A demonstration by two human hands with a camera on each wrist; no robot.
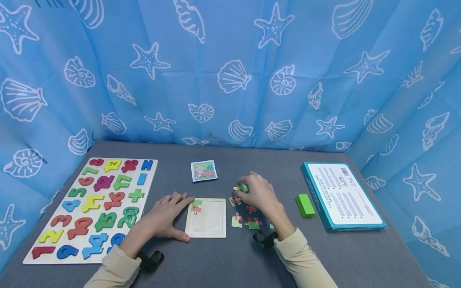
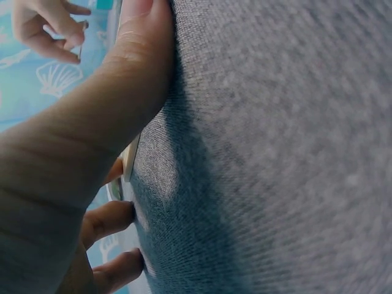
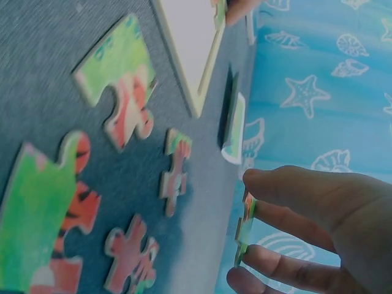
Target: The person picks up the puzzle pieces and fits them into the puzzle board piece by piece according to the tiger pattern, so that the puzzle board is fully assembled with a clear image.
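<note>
My left hand [image 1: 163, 216] lies by the left side of a pale wooden puzzle tray [image 1: 209, 224], thumb near its lower corner and index finger at its upper corner. Its other fingers [image 2: 110, 220] are spread, tips down at the grey cloth. One red-and-green jigsaw piece sits in the tray's upper left corner. With thumb and fingertips, my right hand [image 1: 260, 194] pinches a greenish puzzle piece [image 3: 246, 229], seen edge-on above the table in the right wrist view. Several loose pieces [image 3: 122, 79] with green and orange-red printing lie below that hand, right of the tray.
A small picture card [image 1: 204, 171] lies behind the tray. To the left is a white number board [image 1: 151, 172] with colourful raised numerals. A green block [image 1: 305, 206] and a teal-edged box [image 1: 345, 196] stand at the right. A blue shell-patterned curtain [image 1: 201, 88] hangs behind the table.
</note>
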